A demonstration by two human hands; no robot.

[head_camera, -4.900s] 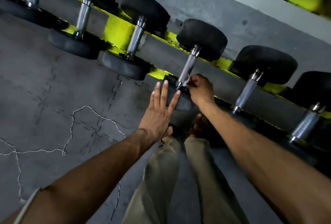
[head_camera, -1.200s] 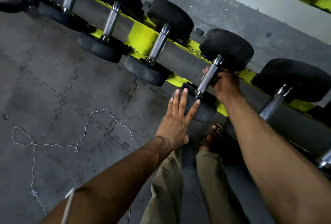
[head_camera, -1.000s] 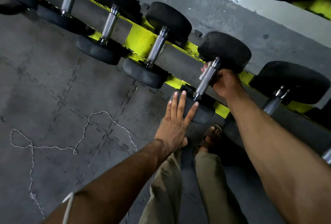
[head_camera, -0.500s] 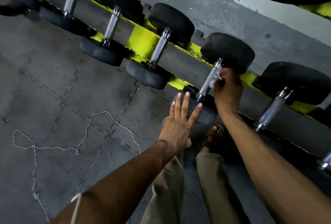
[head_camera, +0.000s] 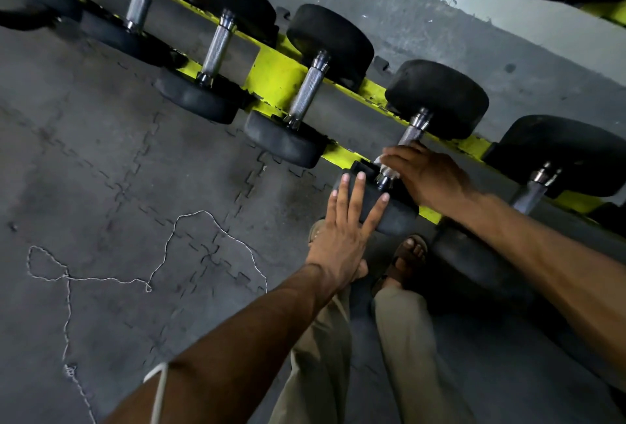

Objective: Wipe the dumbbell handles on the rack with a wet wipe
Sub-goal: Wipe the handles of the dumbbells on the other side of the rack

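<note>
While the right hand (head_camera: 426, 176) lay curled over the near end of the handle (head_camera: 411, 134), pressing the wet wipe (head_camera: 380, 163) to the metal so that only a pale scrap showed at the fingertips, the left hand (head_camera: 345, 220) rested flat and open, fingers straight, on the near head (head_camera: 396, 217) of that dumbbell. The dumbbell sat on the yellow rack (head_camera: 281, 74), right of centre in the row. The chief danger seemed to be the weight itself. A hard sideways rub, or a push from the bracing palm, could have rolled the near head off its rail, and a sandalled foot (head_camera: 410, 254) stood just below it with bare toes. The wipe looked bunched small, so a stroke might have cleaned only a narrow band. The far stretch of handle, bare beside the far head (head_camera: 437, 98), risked being skipped. The handle appeared knurled, which could have snagged and torn a thin wet sheet or left lint behind. Moisture left on the steel might have made later gripping slippery. A loose string (head_camera: 189, 217) trailed over the floor (head_camera: 101, 152) to the left, well apart from the feet, and could have caught a sandal on a step that way.
</note>
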